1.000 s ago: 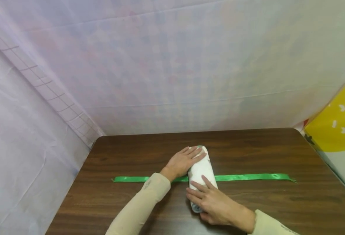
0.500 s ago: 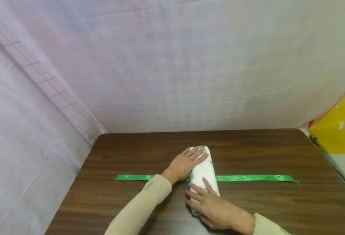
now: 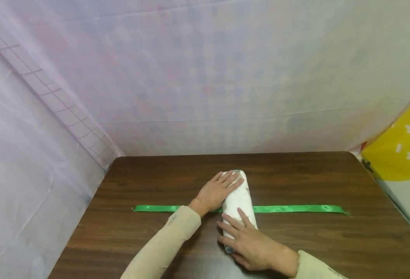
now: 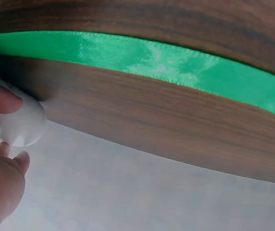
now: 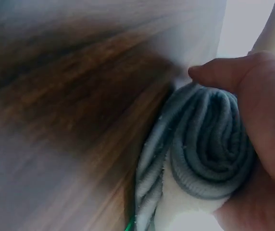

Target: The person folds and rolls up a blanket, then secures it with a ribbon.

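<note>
A rolled towel (image 3: 240, 200), white outside with a grey-blue coiled end (image 5: 214, 139), lies lengthwise across a green satin ribbon (image 3: 297, 209). My left hand (image 3: 214, 192) rests on its far part, fingers extended over the top. On the near part lies my right hand (image 3: 254, 242), fingers spread across the roll. In the right wrist view, the thumb is beside the spiral end and a looser flap of layers hangs on the table side. The ribbon's middle is hidden under the towel; both its ends stick out to the sides.
The brown wood-grain table (image 3: 313, 174) has rounded far corners. A pale translucent sheet (image 3: 205, 85) hangs right behind it, and another white sheet (image 3: 20, 155) hangs on the left. A yellow patterned panel (image 3: 397, 155) is at the right.
Both hands stay on the rolled towel, with hardly any shift in their place on it. The head view sways slightly, right and then back left. The ribbon stays under the towel.
</note>
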The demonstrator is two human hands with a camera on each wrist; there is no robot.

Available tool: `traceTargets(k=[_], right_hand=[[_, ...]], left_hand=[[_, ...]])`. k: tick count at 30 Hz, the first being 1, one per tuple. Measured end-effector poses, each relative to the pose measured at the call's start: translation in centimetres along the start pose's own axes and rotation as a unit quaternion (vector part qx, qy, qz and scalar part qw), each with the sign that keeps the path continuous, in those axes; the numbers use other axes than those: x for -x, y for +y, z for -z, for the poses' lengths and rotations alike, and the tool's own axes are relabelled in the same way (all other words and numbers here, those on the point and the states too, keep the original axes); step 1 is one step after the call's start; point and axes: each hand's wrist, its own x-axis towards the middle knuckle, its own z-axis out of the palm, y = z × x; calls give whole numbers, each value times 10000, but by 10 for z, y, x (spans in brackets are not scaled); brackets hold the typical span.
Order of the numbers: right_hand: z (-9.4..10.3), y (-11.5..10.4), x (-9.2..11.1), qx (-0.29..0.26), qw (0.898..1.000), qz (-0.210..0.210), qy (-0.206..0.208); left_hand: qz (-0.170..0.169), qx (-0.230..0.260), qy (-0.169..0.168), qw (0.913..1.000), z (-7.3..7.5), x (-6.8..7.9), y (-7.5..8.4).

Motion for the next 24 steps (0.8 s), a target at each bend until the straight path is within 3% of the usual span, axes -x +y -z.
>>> traceTargets(k=[5, 14, 20, 24], right_hand=[[8, 2, 2, -443, 9986, -10, 279], [22, 24, 15, -601, 9875, -101, 1455], [30, 50, 38, -745, 9812, -533, 1696], [32, 68, 57, -883, 9772, -974, 1668]], left_hand=[[159, 380, 49, 9991, 4, 4, -5], [769, 1232, 52, 9894, 6, 24, -23], [1182, 1872, 305, 9747, 6, 48, -43], [1467, 2445, 376, 9578, 3, 68, -55]])
